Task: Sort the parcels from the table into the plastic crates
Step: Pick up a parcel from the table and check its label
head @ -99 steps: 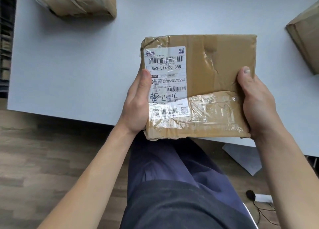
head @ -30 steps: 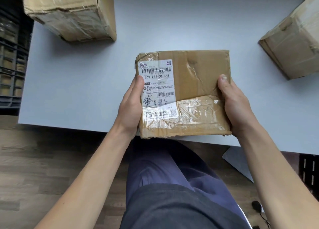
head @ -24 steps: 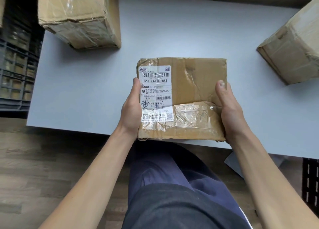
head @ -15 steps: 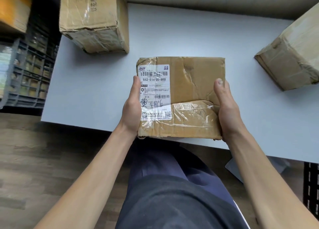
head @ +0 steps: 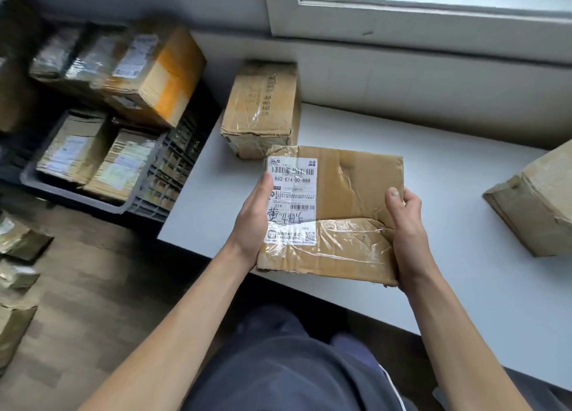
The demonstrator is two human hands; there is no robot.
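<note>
White table (head: 464,287) under a window. View has swung left over the last half second, so the plastic crates (head: 161,187) on the floor at far left, already part filled, now show. Judged: label read, carry to a crate comes next. Hold on the parcel (head: 356,191) unchanged, above the table's near edge. Left hand (head: 252,222) clasps its left edge, thumb along the label (head: 292,200). Right hand (head: 408,234) wraps the right edge, thumb on top.

White label (head: 292,200) on the held parcel (head: 356,194) read "862-E14-00-888" under a barcode (head: 294,172) and "E14" lower down. Its handwritten scrawl was illegible. The rear parcel (head: 263,110) carried printed Chinese characters, too blurred to read.
</note>
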